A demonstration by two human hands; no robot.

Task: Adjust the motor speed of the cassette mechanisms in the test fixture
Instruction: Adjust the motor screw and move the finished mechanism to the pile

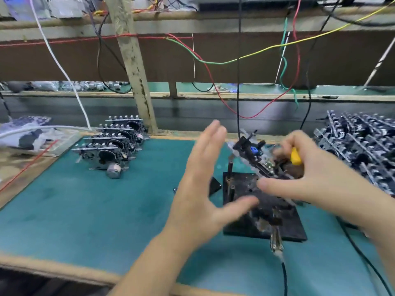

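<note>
While my left hand (pixel 202 184) hangs over the green mat (pixel 85 201) with its fingers straight and spread and the thumb pushed out to the right, it grips nothing; its thumb tip lies over the black base plate of the test fixture (pixel 263 212), though I cannot tell whether it touches. Just right of that hand, the cassette mechanism (pixel 252 157) sits tilted on the fixture, its far end raised, a small blue part showing near the top. My right hand (pixel 314 176) is on the mechanism's right side: the curled fingers close round a yellow-handled tool (pixel 296 156), and the thumb reaches left across the mechanism's lower edge. Motion blur hides the tool's tip.

Well to the left of my left hand and farther back, a row of finished cassette mechanisms (pixel 115 144) stands on the mat. Beyond my right hand, a heap of further mechanisms (pixel 359 142) fills the right edge of the bench. A black cable (pixel 238 82) drops from above to the fixture, behind both hands, and coloured wires (pixel 213 58) loop across the shelf frame overhead.
</note>
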